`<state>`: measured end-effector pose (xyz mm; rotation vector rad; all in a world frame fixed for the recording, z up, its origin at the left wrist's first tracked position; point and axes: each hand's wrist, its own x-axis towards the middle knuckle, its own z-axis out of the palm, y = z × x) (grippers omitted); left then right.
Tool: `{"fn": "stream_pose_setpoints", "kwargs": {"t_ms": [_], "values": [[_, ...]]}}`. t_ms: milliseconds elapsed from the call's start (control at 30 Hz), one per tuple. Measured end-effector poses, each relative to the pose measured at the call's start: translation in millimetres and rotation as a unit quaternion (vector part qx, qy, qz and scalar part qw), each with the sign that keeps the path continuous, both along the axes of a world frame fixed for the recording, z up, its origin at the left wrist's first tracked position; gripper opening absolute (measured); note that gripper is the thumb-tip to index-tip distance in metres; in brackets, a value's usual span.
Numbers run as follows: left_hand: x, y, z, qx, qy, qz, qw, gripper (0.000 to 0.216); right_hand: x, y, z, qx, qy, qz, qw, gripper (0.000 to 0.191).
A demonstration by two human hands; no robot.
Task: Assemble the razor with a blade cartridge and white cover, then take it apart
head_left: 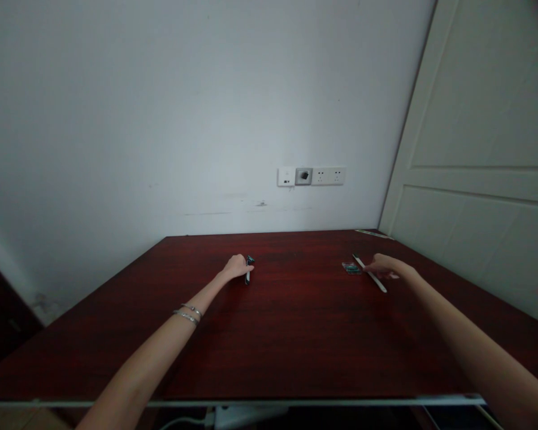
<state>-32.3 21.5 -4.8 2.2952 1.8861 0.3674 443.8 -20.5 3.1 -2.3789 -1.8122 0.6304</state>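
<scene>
My left hand [236, 266] is stretched far out over the dark red table [296, 322], fingers curled around a small dark razor [249, 269] that lies on the wood. Two silver bangles [188, 313] circle that wrist. My right hand [385, 265] reaches to the far right of the table, its fingers closed on a long thin silver-white stick [371, 274] that rests on the surface. A small greenish packet [351, 268] lies just to the left of that hand.
A white wall stands behind the table with a row of sockets [311, 176]. A pale door [479, 179] rises at the right. A flat strip [373, 233] lies at the table's back right corner. A white cable and block [246, 416] sit below the front edge.
</scene>
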Motion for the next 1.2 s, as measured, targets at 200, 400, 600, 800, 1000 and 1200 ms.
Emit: {"fn": "stream_pose_setpoints", "kwargs": {"t_ms": [200,400,600,800,1000,1200], "values": [[0.4,-0.9,13.4,0.031,-0.038,-0.006,0.999,0.041,-4.6,-5.8,-3.5,0.0,-0.005,-0.007,1.0,0.03],[-4.6,2.6,17.3,0.024,-0.112,0.004,0.993,0.03,-1.3,-7.0,-11.9,0.016,-0.012,0.046,0.999,0.034],[-14.2,-1.5,10.6,-0.009,-0.191,0.036,0.981,0.027,-1.6,-7.6,-8.7,0.112,-0.079,0.051,0.989,0.029],[-14.6,-8.2,4.3,-0.012,-0.197,0.058,0.979,0.027,-64.9,-14.2,16.9,0.161,-0.105,0.041,0.98,0.031],[-11.6,-8.9,-3.7,0.005,-0.181,0.056,0.982,0.027,-192.5,-20.1,22.1,0.177,-0.066,0.108,0.976,0.03],[-11.0,-8.2,-8.1,0.024,-0.152,0.05,0.987,0.027,-271.8,-19.2,8.2,0.162,-0.042,0.169,0.971,0.031]]}}
